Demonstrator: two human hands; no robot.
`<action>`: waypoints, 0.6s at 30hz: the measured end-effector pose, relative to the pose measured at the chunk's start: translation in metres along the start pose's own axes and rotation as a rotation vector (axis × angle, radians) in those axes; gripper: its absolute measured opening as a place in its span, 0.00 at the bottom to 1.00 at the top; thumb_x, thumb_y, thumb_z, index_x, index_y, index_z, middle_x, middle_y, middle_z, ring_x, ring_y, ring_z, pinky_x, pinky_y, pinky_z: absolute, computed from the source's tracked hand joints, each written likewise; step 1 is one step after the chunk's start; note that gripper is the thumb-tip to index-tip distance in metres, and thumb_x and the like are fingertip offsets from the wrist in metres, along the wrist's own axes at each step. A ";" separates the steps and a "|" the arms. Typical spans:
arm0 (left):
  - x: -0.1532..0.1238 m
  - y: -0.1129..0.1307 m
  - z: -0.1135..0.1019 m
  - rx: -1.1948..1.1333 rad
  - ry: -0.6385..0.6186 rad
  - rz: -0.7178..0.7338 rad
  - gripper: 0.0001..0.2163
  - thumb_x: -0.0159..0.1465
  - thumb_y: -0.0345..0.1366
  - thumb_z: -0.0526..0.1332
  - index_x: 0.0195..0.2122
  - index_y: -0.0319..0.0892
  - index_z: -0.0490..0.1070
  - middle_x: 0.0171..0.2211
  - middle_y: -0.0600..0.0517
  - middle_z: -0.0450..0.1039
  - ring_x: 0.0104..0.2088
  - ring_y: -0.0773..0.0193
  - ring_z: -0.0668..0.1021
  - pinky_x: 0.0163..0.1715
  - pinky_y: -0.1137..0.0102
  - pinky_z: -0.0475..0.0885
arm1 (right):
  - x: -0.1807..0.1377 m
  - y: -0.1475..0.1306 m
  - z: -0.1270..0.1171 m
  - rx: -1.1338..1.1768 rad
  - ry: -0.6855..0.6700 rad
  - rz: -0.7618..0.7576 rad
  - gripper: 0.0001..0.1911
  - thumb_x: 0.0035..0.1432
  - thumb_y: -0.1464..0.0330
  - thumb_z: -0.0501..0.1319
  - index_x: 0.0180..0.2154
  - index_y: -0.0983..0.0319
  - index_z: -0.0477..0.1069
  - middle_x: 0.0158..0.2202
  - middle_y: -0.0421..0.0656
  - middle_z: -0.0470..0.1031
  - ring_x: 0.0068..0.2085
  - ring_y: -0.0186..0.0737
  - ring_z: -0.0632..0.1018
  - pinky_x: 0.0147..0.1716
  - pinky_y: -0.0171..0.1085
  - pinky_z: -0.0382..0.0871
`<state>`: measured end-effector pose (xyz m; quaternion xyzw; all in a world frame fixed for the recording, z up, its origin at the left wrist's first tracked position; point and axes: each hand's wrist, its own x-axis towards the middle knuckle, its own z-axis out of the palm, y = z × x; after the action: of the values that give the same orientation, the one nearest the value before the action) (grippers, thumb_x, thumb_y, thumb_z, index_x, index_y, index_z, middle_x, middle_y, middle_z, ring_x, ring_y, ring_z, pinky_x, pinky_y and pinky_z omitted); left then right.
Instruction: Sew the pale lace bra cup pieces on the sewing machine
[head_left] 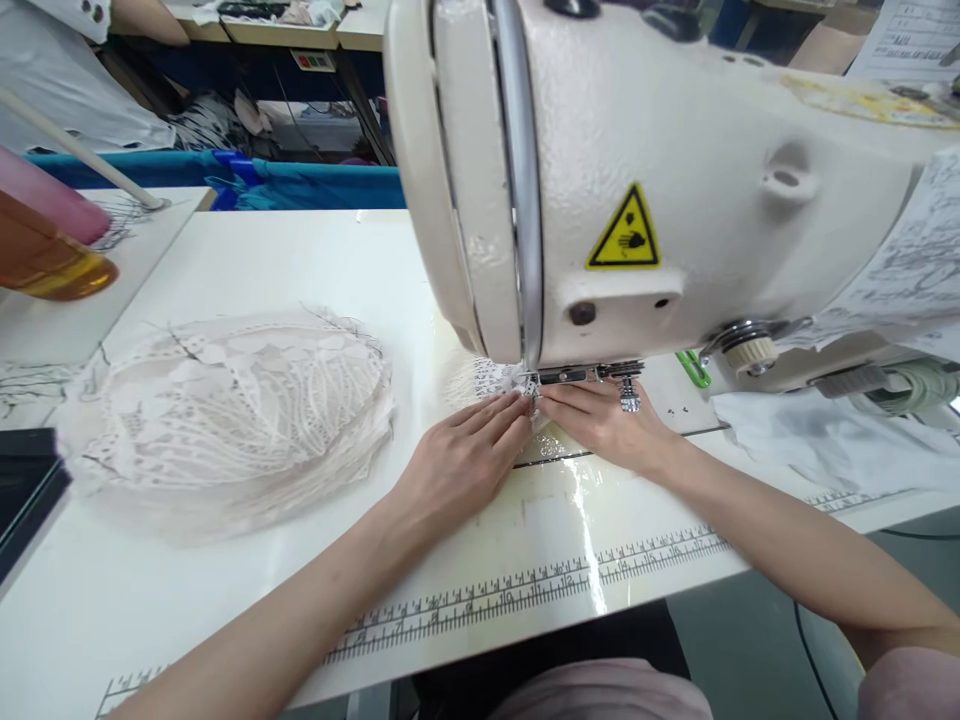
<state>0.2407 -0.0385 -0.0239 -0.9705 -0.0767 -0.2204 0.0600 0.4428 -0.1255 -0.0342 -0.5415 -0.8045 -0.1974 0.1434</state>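
A cream sewing machine stands over the white table. Under its presser foot lies a small piece of white lace. My left hand lies flat on the lace, fingers stretched toward the foot. My right hand rests just right of the foot, its fingers pressed down on the lace beside the needle. The fingertips of both hands nearly meet below the foot.
A stack of round white lace pieces sits to the left. An amber bottle with a pink cap stands at the far left. White cloth lies right of the machine. A printed ruler runs along the front edge.
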 end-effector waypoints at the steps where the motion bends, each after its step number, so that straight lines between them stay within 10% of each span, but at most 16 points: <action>1: 0.000 0.000 -0.001 -0.004 0.002 -0.009 0.12 0.69 0.27 0.52 0.42 0.33 0.75 0.49 0.44 0.78 0.51 0.57 0.79 0.51 0.63 0.77 | 0.001 -0.001 0.000 0.021 -0.003 -0.029 0.17 0.63 0.81 0.52 0.45 0.61 0.75 0.48 0.40 0.80 0.43 0.38 0.79 0.33 0.39 0.72; 18: -0.003 -0.007 0.001 -0.076 -0.086 -0.097 0.15 0.66 0.26 0.50 0.49 0.34 0.71 0.54 0.41 0.74 0.56 0.56 0.76 0.57 0.60 0.73 | 0.002 -0.015 0.010 0.242 0.026 -0.013 0.15 0.64 0.79 0.55 0.44 0.58 0.74 0.44 0.36 0.81 0.48 0.33 0.77 0.50 0.38 0.73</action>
<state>0.2375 -0.0315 -0.0253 -0.9758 -0.1179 -0.1840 0.0092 0.4281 -0.1240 -0.0445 -0.5123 -0.8241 -0.1070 0.2169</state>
